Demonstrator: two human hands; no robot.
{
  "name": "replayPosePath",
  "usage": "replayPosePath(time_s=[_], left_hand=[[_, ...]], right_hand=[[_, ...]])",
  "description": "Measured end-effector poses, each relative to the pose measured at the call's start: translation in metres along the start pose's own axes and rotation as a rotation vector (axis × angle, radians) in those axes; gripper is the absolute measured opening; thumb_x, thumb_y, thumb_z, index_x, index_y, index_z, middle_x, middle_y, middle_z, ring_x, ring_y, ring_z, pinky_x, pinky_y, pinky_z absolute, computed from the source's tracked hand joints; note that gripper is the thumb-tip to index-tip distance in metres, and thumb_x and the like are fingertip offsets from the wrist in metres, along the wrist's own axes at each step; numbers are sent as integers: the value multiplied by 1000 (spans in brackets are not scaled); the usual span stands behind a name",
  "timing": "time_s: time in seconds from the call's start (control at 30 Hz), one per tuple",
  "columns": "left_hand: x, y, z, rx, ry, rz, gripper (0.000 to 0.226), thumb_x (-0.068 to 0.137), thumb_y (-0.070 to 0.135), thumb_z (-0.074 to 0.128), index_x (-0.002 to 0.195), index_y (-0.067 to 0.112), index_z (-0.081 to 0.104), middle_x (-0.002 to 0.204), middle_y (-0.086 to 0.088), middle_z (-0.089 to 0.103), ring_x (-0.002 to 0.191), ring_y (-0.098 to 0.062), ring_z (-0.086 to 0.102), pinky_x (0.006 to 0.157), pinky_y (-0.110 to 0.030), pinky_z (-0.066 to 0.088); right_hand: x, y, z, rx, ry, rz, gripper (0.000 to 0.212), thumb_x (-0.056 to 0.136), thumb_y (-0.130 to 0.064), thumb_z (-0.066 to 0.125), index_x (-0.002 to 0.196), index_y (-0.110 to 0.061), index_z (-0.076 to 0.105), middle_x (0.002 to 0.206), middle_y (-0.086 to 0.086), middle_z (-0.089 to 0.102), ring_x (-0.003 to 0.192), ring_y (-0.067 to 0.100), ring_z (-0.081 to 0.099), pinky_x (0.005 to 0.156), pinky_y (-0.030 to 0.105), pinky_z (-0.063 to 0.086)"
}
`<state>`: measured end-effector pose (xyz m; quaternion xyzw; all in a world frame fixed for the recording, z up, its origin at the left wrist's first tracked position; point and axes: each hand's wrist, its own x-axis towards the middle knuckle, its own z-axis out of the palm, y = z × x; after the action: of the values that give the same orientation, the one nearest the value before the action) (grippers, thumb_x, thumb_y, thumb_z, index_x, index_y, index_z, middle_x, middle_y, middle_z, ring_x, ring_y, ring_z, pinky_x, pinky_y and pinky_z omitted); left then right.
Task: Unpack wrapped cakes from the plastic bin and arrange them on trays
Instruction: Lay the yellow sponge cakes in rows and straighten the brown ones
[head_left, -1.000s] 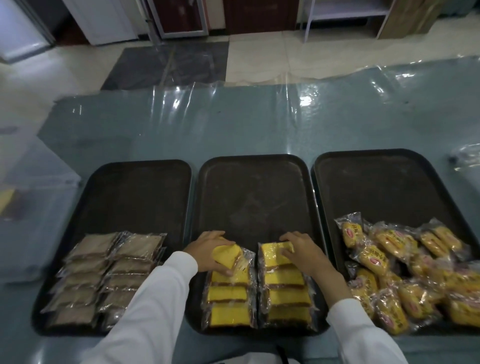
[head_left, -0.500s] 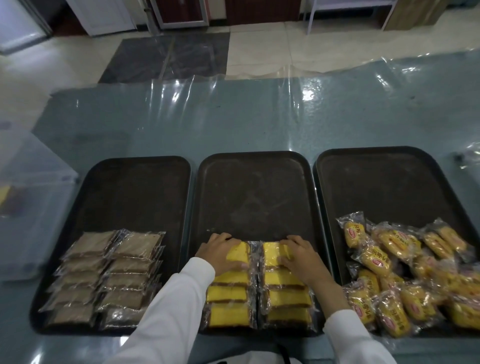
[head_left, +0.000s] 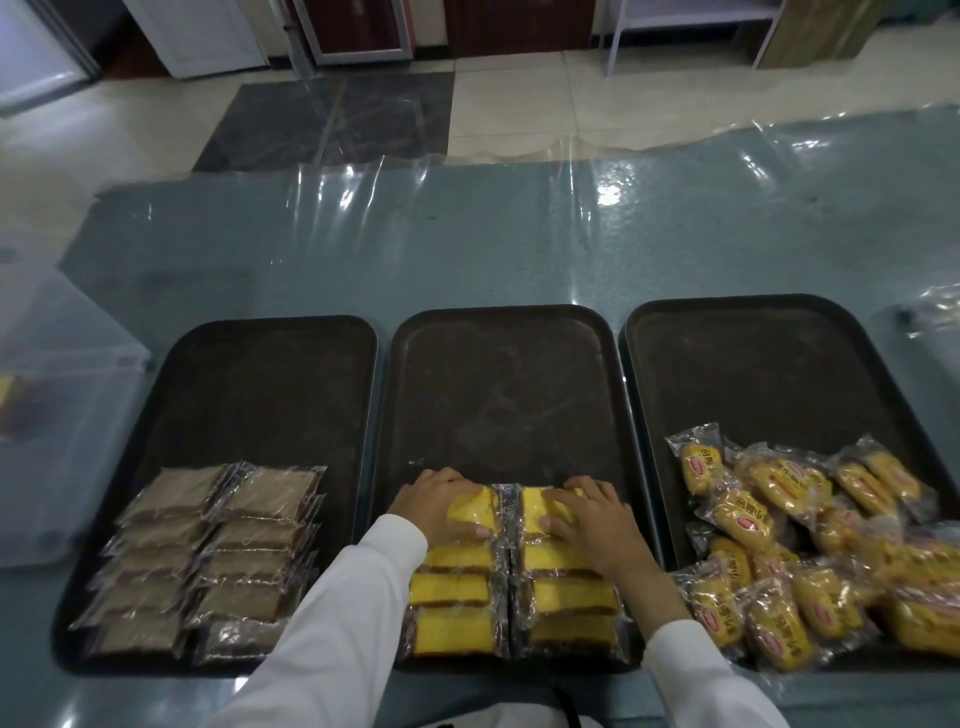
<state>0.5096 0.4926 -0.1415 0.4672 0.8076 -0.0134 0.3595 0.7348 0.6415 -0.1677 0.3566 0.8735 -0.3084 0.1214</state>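
Three dark trays lie side by side: the left tray (head_left: 260, 395), the middle tray (head_left: 509, 405) and the right tray (head_left: 769, 374). On the middle tray, wrapped yellow cakes (head_left: 452, 592) lie in two columns at the near end. My left hand (head_left: 431, 506) holds the farthest yellow cake (head_left: 475, 512) of the left column, thumb on its near edge and fingers curled over its far side. My right hand (head_left: 592, 522) presses flat on the farthest cake (head_left: 535, 504) of the right column.
Brown wrapped cakes (head_left: 249, 519) fill the near half of the left tray in two columns. A loose pile of yellow roll cakes (head_left: 779, 545) covers the near part of the right tray. A clear plastic bin (head_left: 62, 415) stands at the left on the film-covered blue table (head_left: 467, 249).
The yellow cake that my left hand held tilted has come down flat onto the left column. My right hand has stayed on the right column's farthest cake.
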Motion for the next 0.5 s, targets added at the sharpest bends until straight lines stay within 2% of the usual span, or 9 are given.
replayPosePath(time_s=[0.1,0.27,0.37,0.5], left_hand=[[-6,-1,-1,-38,6,4,66,84,66,68,144,42,50,147,10,47,137,-21,41,114,-47,37],[-16,-3,-3,-101,-2,-15,65,84,65,70,142,43,53,148,10,48,136,-21,44,110,-42,40],[-17,1,-10,-71,-32,0,63,86,65,68,142,40,54,149,7,49,135,-24,48,108,-42,41],[-23,3,-7,-18,-15,11,65,92,63,61,149,35,48,160,4,39,145,-26,38,119,-46,31]], right_hand=[[-3,-1,0,-6,-19,-3,48,99,-59,52,144,-43,51,149,-10,40,142,18,32,116,50,34],[-8,-2,3,0,-14,-23,48,102,-55,51,147,-40,50,152,-8,40,142,18,33,115,41,36],[-10,-3,4,-11,-26,-16,48,104,-57,46,148,-40,48,155,-6,39,144,20,34,118,43,35],[-17,-7,8,31,-17,17,49,105,-59,35,150,-40,47,165,-8,32,157,19,18,125,57,12]])
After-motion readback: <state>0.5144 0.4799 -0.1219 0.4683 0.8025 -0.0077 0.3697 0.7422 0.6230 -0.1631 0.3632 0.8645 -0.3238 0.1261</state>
